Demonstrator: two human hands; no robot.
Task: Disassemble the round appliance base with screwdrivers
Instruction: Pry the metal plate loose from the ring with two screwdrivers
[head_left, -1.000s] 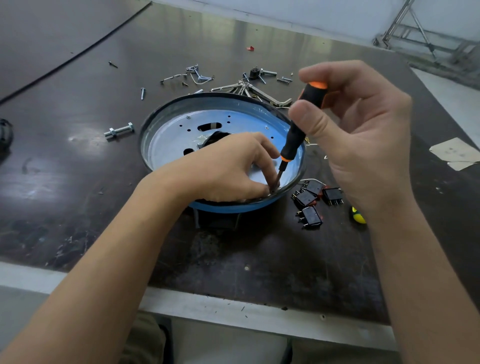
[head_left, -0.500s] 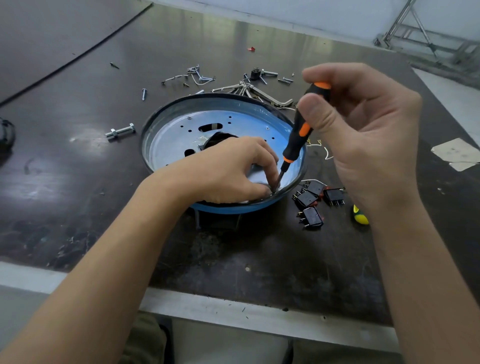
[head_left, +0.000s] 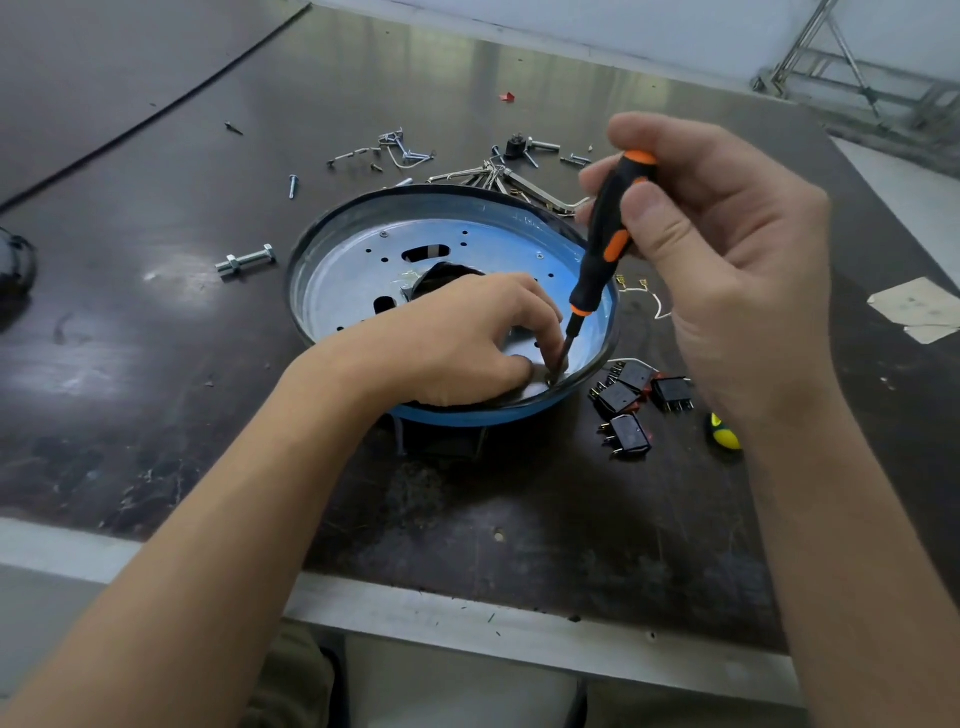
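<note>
My right grip is clamped on the black-and-orange screwdriver, thumb and fingers wrapped round the upper handle. The tool leans, with its dark shaft running down into the round, shallow, dish-like metal appliance base, which has a silvery blue-tinted floor and a dark rim. The tip meets the floor of the dish close to the near right rim.

That base sits in the middle of the dark, scuffed desk, tilted a little and propped on a dark block under its near edge. Inside the dish lies my left grip, fingers curled down with thumb and forefinger right at the screwdriver tip; I cannot tell whether they pinch anything there. The floor of the dish also shows small round holes, an oblong slot and a large dark central opening.

Just right of the base lie four black rocker switches, and a yellow-green tool end peeks out by my right wrist. Beyond the dish lie silvery hex keys, loose screws and a steel bolt with nut.
</note>
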